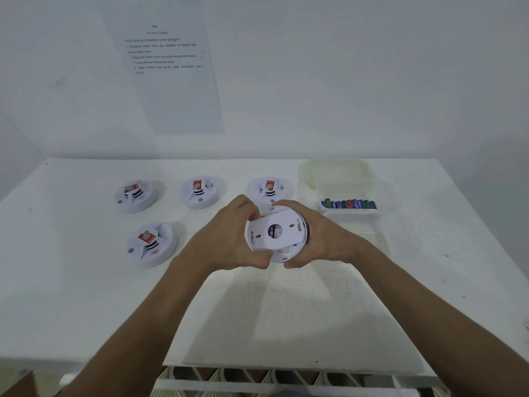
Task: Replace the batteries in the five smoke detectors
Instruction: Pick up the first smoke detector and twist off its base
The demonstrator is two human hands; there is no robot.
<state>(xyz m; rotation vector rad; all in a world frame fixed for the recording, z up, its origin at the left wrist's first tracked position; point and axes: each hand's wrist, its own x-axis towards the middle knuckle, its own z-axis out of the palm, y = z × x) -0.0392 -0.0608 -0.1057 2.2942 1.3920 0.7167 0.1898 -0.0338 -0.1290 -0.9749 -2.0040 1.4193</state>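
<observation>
I hold a white round smoke detector (277, 234) above the table, its back plate facing me, with a hole in the middle. My left hand (234, 236) grips its left rim and my right hand (317, 236) grips its right rim. Several other white detectors with red stickers lie face up on the table: three in a back row (136, 196) (200, 191) (267, 189) and one nearer (151, 243). A row of several batteries (349, 204), blue, red and green, lies in a clear tray at the right.
A clear plastic container (335, 173) stands behind the batteries at the back right. A printed instruction sheet (169, 70) hangs on the wall. The white table (86, 282) ends near me, with patterned floor below the edge.
</observation>
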